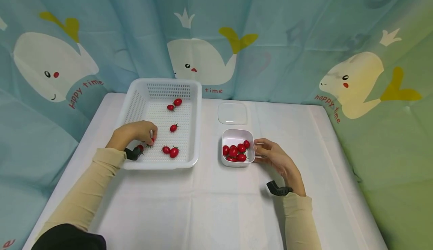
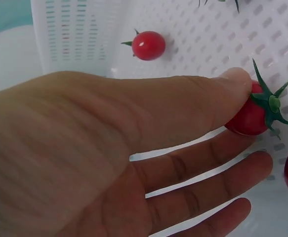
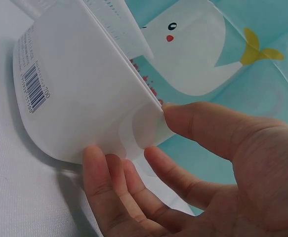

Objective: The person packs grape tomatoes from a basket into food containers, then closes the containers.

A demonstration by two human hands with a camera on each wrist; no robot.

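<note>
A white perforated basket (image 1: 196, 129) holds several loose cherry tomatoes (image 1: 173, 128). My left hand (image 1: 137, 131) reaches over its left side and pinches one cherry tomato (image 2: 247, 116) between thumb and forefinger, green calyx facing outward. Another tomato (image 2: 148, 45) lies on the basket floor near that hand. To the right, a small white container (image 1: 236, 164) has several red tomatoes (image 1: 233, 151) in it. My right hand (image 1: 274, 156) holds this container at its right side, with the thumb (image 3: 183, 116) at the rim and fingertips (image 3: 94, 158) against the outer wall.
A clear lid (image 1: 232, 113) lies flat behind the container. White cloth (image 1: 216, 208) covers the table, and a printed curtain (image 1: 284, 24) hangs along its back and sides. Raised walls surround the basket.
</note>
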